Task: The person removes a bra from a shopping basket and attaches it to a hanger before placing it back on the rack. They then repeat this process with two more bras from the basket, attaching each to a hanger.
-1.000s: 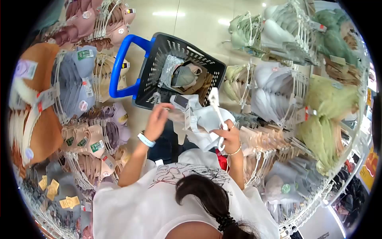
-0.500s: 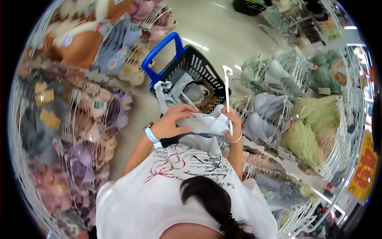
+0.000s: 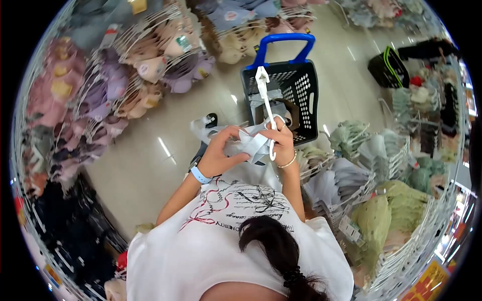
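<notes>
A pale grey garment (image 3: pixel 255 145), which looks like a bra, is bunched up between my two hands in front of my chest. My left hand (image 3: pixel 221 154), with a watch with a light blue band at the wrist, has its fingers and thumb closed on the left side of it. In my right hand (image 3: pixel 282 142), which wears a beaded bracelet, are a white plastic hanger (image 3: pixel 267 103) and the garment's right edge. The hanger stands out lengthwise past my fingers, toward the basket. Part of the garment hangs out to the left, blurred.
A black shopping basket (image 3: pixel 305 95) with a raised blue handle (image 3: pixel 287 37) stands ahead on the floor, with grey items and a box inside. Racks of bras on hangers line both sides, including purple ones (image 3: pixel 103 88) and yellow-green ones (image 3: pixel 401 205). A dark basket (image 3: pixel 389 68) stands farther off.
The view has turned, so the basket and left racks appear shifted right. My hands have lifted the garment a little away from the basket, and the hanger has tilted to the left.
</notes>
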The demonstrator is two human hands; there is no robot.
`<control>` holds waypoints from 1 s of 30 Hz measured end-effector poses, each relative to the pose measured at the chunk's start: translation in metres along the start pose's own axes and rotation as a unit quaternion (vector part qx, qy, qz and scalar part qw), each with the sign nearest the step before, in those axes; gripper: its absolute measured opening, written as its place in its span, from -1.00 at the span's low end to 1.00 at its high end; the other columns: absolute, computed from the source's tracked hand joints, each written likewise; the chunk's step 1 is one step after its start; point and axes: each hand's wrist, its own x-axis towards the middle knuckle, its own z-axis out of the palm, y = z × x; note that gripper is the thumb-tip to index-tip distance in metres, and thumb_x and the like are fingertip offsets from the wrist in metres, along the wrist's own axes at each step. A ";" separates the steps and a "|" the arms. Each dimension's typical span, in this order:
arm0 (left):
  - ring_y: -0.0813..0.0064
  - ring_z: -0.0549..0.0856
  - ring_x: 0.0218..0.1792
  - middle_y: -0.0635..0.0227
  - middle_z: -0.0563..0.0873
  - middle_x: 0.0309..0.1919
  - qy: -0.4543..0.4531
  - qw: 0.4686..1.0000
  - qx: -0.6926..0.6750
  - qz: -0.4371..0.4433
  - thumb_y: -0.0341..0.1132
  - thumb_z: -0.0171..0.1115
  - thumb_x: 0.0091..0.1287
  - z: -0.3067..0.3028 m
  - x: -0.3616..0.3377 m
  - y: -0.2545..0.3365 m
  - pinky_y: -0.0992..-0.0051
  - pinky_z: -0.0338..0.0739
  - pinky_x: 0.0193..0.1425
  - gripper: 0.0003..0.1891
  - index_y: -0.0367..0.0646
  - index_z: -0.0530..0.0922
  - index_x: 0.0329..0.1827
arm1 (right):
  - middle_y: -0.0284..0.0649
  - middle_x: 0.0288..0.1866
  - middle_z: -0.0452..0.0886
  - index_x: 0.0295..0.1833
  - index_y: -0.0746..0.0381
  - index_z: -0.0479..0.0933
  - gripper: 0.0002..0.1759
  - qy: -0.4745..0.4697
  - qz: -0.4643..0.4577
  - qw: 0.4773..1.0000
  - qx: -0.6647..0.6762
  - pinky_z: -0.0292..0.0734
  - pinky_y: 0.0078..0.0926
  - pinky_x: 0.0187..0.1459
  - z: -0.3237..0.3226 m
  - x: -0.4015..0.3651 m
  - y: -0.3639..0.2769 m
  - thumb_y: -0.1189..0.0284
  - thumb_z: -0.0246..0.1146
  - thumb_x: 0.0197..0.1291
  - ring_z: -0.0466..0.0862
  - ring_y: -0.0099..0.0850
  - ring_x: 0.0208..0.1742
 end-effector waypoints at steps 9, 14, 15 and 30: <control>0.59 0.48 -0.20 0.36 0.53 -0.27 0.159 0.975 -0.118 -0.104 -0.58 0.28 -0.13 -0.046 -0.039 -0.003 0.60 0.34 -0.08 -0.58 -0.25 0.41 -0.14 | -0.25 -0.45 0.32 -0.24 0.19 0.57 -0.63 -0.034 -0.058 0.998 0.000 0.28 -0.59 -0.46 0.059 0.021 -0.027 0.62 0.24 -0.33 0.37 -0.43 -0.48; 0.53 0.46 -0.35 0.35 0.48 -0.38 0.262 0.962 -0.072 -0.011 -0.57 0.26 -0.12 -0.082 -0.067 -0.011 0.60 0.34 -0.23 -0.67 -0.25 0.44 -0.24 | -0.31 -0.35 0.34 -0.24 0.26 0.53 -0.68 0.080 -0.010 0.994 0.074 0.18 -0.75 -0.54 0.085 0.028 -0.036 0.29 0.32 -0.10 0.28 -0.63 -0.54; 0.49 0.45 -0.40 0.33 0.46 -0.42 0.281 0.958 -0.033 0.036 -0.57 0.25 -0.12 -0.089 -0.071 -0.009 0.59 0.34 -0.28 -0.67 -0.24 0.44 -0.23 | -0.31 -0.35 0.35 -0.29 0.26 0.54 -0.70 0.074 -0.002 0.994 0.082 0.17 -0.74 -0.55 0.092 0.032 -0.041 0.27 0.30 -0.08 0.28 -0.63 -0.55; 0.38 0.43 -0.45 0.37 0.38 -0.47 0.200 0.940 0.220 0.166 -0.56 0.11 -0.13 -0.186 -0.117 -0.008 0.52 0.34 -0.38 -0.68 0.01 0.57 -0.29 | -0.31 -0.46 0.30 -0.35 0.25 0.51 -0.62 -0.126 0.030 0.992 -0.008 0.22 -0.61 -0.46 0.190 0.079 -0.111 0.19 0.36 -0.22 0.31 -0.46 -0.46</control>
